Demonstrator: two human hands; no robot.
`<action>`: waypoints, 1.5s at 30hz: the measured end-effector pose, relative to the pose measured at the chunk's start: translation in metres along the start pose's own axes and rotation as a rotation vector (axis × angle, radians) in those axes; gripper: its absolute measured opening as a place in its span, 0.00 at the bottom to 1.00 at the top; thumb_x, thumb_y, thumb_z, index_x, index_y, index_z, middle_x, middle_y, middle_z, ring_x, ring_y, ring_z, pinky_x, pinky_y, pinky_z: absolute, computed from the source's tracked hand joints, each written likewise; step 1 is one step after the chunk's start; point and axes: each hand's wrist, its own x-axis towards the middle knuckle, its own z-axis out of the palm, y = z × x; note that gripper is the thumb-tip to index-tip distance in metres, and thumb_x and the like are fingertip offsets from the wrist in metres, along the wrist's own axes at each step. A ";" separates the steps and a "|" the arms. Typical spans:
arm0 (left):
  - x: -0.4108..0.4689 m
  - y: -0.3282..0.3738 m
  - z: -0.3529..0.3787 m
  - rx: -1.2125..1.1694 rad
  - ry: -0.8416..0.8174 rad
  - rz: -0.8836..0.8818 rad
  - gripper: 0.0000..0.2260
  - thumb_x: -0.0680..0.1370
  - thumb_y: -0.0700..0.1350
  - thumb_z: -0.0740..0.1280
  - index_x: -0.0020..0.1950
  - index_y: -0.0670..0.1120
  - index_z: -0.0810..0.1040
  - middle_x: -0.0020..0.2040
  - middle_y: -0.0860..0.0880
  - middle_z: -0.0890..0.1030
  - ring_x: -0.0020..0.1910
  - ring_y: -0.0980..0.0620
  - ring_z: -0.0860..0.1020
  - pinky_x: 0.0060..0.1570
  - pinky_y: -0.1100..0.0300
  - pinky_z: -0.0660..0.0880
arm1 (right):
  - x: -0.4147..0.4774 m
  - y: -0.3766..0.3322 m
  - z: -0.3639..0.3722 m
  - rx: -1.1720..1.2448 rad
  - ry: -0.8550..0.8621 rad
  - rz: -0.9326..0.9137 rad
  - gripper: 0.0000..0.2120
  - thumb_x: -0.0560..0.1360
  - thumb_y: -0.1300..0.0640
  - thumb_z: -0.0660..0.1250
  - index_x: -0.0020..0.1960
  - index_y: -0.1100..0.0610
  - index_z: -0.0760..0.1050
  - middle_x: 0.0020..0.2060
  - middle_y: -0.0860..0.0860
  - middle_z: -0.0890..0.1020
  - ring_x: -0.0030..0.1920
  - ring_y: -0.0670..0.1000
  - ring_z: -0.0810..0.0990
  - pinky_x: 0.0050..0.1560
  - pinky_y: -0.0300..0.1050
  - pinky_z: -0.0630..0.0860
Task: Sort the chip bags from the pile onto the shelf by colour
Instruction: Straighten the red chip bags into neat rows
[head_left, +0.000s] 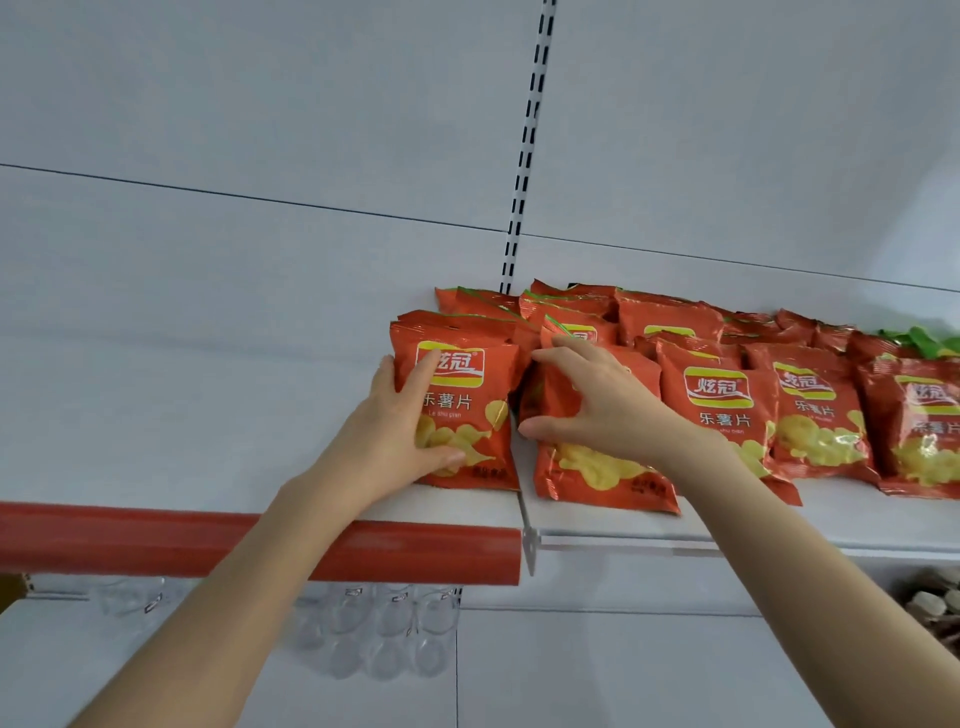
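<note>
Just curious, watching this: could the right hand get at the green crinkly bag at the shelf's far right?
Probably, but not at once. The right hand grips a red foil chip bag, and the green crinkly bag sits behind other red bags; it would have to let go and reach over them.

White shelf (857, 506), two boards butting up at a seam (521, 501). Left of the seam the front edge has a red strip (156, 540), right of it the edge is plain. Red bags (719, 415) stand in rows: one stack just left of the seam, the rest running off to its right. A few green bags (919, 339) peek out at the back, far right of the seam.
</note>
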 end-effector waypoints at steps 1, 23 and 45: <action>0.002 -0.001 -0.001 0.010 -0.008 -0.004 0.47 0.71 0.57 0.71 0.77 0.54 0.42 0.77 0.44 0.46 0.74 0.44 0.59 0.71 0.50 0.63 | 0.003 -0.001 -0.001 0.003 0.009 -0.002 0.37 0.69 0.41 0.70 0.72 0.52 0.61 0.73 0.51 0.59 0.73 0.51 0.56 0.69 0.44 0.55; 0.021 0.000 0.002 -0.325 0.025 -0.055 0.52 0.67 0.60 0.72 0.77 0.55 0.38 0.72 0.47 0.64 0.67 0.49 0.68 0.66 0.49 0.69 | 0.036 -0.005 -0.009 0.050 0.077 -0.058 0.40 0.68 0.38 0.69 0.74 0.52 0.59 0.71 0.49 0.65 0.71 0.50 0.62 0.68 0.47 0.62; 0.021 0.020 0.021 -0.333 0.167 -0.066 0.50 0.70 0.53 0.74 0.77 0.48 0.40 0.69 0.47 0.70 0.65 0.48 0.71 0.61 0.58 0.69 | 0.030 0.023 0.011 0.191 0.172 -0.105 0.35 0.71 0.40 0.67 0.72 0.57 0.63 0.67 0.51 0.70 0.68 0.48 0.66 0.60 0.31 0.58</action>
